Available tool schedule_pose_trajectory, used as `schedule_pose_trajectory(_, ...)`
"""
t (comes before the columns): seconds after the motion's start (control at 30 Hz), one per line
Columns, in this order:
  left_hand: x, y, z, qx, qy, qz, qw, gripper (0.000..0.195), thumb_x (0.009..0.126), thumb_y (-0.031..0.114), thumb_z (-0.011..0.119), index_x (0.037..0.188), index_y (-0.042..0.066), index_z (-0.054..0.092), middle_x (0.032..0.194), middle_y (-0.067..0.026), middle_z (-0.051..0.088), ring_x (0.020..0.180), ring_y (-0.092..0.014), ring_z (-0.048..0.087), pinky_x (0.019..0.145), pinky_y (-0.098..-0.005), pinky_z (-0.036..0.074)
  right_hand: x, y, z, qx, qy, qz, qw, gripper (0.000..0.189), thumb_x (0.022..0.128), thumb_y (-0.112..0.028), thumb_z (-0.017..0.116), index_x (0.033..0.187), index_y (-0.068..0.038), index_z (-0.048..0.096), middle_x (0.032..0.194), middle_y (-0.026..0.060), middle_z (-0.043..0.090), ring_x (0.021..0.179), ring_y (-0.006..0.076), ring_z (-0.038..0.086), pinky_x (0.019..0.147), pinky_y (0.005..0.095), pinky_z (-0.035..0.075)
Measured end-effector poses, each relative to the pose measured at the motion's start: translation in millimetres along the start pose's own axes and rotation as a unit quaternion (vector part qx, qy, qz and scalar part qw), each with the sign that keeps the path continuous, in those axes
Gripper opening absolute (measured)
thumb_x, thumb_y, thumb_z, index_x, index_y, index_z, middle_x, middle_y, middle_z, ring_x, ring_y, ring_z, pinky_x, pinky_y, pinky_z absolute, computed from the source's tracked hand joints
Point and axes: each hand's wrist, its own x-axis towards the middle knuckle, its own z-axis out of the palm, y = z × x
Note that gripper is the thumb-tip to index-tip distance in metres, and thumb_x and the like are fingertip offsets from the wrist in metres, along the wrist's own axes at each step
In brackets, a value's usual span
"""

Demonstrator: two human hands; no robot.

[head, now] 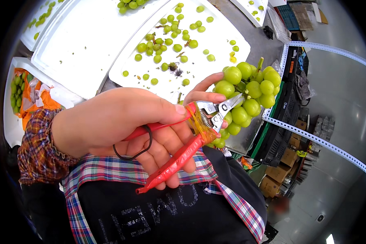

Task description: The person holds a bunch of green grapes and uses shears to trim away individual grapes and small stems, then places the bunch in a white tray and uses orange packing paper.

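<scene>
In my left hand (140, 125), palm turned up, are small pruning snips (224, 107) with red grips, a coil spring and yellow bands wound around the handles. A black loop (150, 143) hangs at the rear of the grips. The metal blades point right and overlap a bunch of green grapes (251, 88) in view; whether they touch it I cannot tell. My right hand (206, 90) holds this bunch from behind, only some fingers showing; the left hand and snips hide the rest. A short cut stem sticks up from the bunch.
A white foam tray (228, 33) beyond my hands bears loose grapes, stem bits and dark debris. Beside it lies another white foam tray (79, 36). At left, a foam box (10, 122) holds grapes in orange wrapping (45, 99). Right are slotted metal rails (320, 145), black crates (277, 125) and cardboard boxes (277, 169).
</scene>
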Motion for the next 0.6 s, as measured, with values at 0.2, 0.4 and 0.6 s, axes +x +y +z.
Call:
schedule_pose_trajectory(0.2, -1.6, -6.1, 1.1, 0.004, 0.005, 0.003, 1.0, 0.062, 0.105, 0.034, 0.033, 0.113, -0.024, 0.053, 0.101, -0.0347, 0.068, 0.078, -0.038, 0.074, 0.067, -0.0414, 0.063, 4.0, 5.7, 6.8, -0.025, 0.032, -0.01, 0.999, 0.07, 0.089, -0.029, 0.077, 0.15, -0.034, 0.044, 0.139, 0.0112, 0.042, 0.106, 0.0449, 0.06, 0.074, 0.0563, 0.062)
schedule_pose_trajectory(0.4, 2.7, -15.2, 5.7, -0.07, 0.011, 0.017, 0.997, 0.064, 0.106, 0.036, 0.03, 0.113, -0.023, 0.054, 0.101, -0.0331, 0.068, 0.076, -0.037, 0.073, 0.066, -0.0409, 0.063, 7.4, 9.0, 20.4, -0.066, 0.09, -0.047, 0.993, 0.069, 0.089, -0.031, 0.076, 0.15, -0.034, 0.043, 0.141, 0.0103, 0.041, 0.11, 0.0438, 0.057, 0.076, 0.0579, 0.061)
schedule_pose_trajectory(0.6, 1.0, -21.8, 3.7, -0.072, 0.004, 0.057, 0.996, 0.066, 0.107, 0.042, 0.029, 0.118, -0.018, 0.054, 0.1, -0.0276, 0.07, 0.073, -0.031, 0.072, 0.063, -0.0373, 0.061, 13.0, -6.0, 2.6, -0.027, 0.029, 0.043, 0.998, 0.07, 0.09, -0.032, 0.075, 0.151, -0.034, 0.042, 0.145, 0.0104, 0.037, 0.115, 0.0429, 0.054, 0.077, 0.0589, 0.061)
